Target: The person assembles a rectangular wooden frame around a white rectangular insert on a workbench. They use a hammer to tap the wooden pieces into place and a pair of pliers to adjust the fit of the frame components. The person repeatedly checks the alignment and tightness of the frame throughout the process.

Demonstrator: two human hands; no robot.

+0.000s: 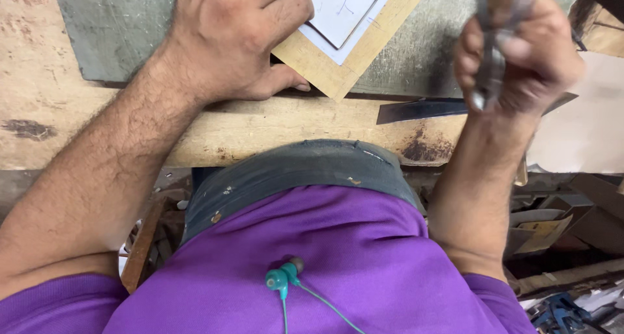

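Wooden board, pale and flat, is lying on the grey pad of the workbench under the left hand, with a white paper template showing just beyond the knuckles. That hand is pressing down with fingers curled together over the board's near part and the thumb braced against its near corner, wrist bent back and forearm running toward the body. The right hand is raised off to the side of the board, fist clamped around a slim metal tool that is blurring, the forearm standing steeply from the elbow.

Judging from this, the likeliest trouble is the tool coming down close to the holding fingers, since they are sitting right beside the template's outline. The board could also be twisting under a one-sided press, as only its near part is being pinned. A dark flat blade is lying on the bench edge just below the raised fist, where a dropping wrist might be catching it.
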